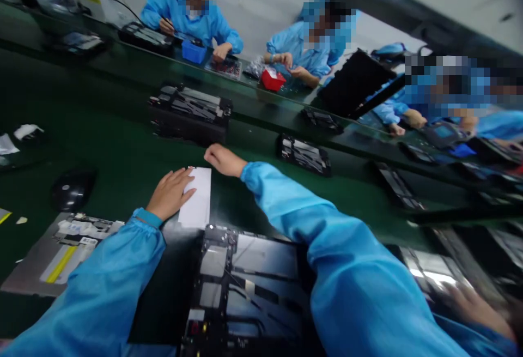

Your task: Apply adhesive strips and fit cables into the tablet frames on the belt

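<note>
Flat over the left side of a white paper sheet [198, 199] lies my left hand [169, 191], fingers stretched out. Just beyond the sheet's upper right corner, my right hand [224, 159] is curled with its fingers together; whatever it may pinch is too small or hidden to make out. Below the sheet, near me, is an opened tablet-like device [261, 253] showing its silvery inside and cables. My right sleeve covers part of its right side.
A black computer mouse [73, 189] and a flat grey panel [36, 259] are at left. Beyond my hands stands a stack of opened devices [190, 114]; another device [304, 154] lies to its right. Co-workers sit opposite, and a blurred co-worker's hand [478, 308] shows at lower right.
</note>
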A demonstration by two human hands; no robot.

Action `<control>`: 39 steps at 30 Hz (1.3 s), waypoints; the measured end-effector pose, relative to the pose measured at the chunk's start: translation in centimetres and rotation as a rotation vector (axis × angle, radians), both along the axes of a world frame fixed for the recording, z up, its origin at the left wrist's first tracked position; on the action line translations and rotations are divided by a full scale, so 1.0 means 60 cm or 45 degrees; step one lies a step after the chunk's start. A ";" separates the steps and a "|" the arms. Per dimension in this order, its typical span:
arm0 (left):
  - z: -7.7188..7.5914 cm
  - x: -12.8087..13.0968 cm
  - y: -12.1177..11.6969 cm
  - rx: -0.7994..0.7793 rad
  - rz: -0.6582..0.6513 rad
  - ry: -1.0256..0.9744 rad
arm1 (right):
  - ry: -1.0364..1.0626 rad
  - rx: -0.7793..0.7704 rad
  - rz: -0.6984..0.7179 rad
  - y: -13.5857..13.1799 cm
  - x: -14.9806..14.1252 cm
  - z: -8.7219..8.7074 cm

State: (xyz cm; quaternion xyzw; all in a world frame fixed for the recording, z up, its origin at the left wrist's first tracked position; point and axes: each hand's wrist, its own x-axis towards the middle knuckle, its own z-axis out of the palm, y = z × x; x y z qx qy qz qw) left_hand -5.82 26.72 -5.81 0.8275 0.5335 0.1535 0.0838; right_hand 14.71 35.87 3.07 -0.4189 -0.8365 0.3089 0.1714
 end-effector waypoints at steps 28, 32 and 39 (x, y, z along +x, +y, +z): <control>0.174 0.227 -0.405 0.419 -0.703 -0.306 | 0.260 0.327 -0.544 -0.650 0.255 0.013; 0.174 0.228 -0.400 0.406 -0.704 -0.300 | 0.251 0.355 -0.556 -0.647 0.255 0.013; 0.166 0.234 -0.401 0.410 -0.703 -0.267 | 0.244 0.350 -0.536 -0.646 0.254 0.014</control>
